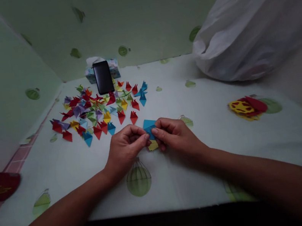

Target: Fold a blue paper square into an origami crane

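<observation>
With a small folded piece of bright blue paper [149, 125] pinched between thumbs and fingers of both the bare left hand [125, 144] and the bare right hand [177, 133], over the near part of the white-covered, balloon-printed table [185, 180], line up edges before pressing, then run one thumb firmly along the crease, steadying the opposite side. Pointing broad end away from the body, with long axis seemingly fore-and-aft, slightly tilted; near tip partly hidden by fingers.

Bare forearms [64, 218], bare left hand [126, 145], bare right hand [177, 135]
</observation>
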